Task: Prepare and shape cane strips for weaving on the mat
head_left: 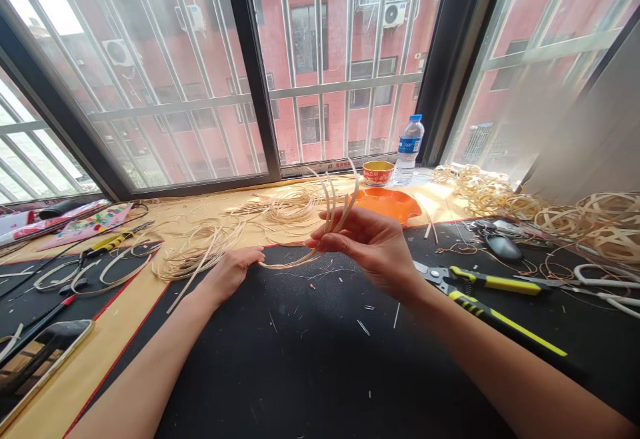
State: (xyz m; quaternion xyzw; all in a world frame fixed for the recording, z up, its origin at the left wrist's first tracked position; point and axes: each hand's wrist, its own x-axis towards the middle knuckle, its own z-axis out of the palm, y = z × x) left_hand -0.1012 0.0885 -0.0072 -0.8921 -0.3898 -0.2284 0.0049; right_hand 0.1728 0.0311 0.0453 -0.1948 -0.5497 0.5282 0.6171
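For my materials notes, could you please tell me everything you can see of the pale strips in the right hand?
The pale strips are thin, flat and straw-coloured, and look like split rattan or cane. Several are pinched together in the fingers of the right hand; their upper ends fan out and curve upward, while their lower ends sweep left in an arc, above the black mat, to the left hand.

Bright daylight through window [165,139], glare at upper left, faint shadow under left hand [227,275], wide-angle bending at edges, sharp focus
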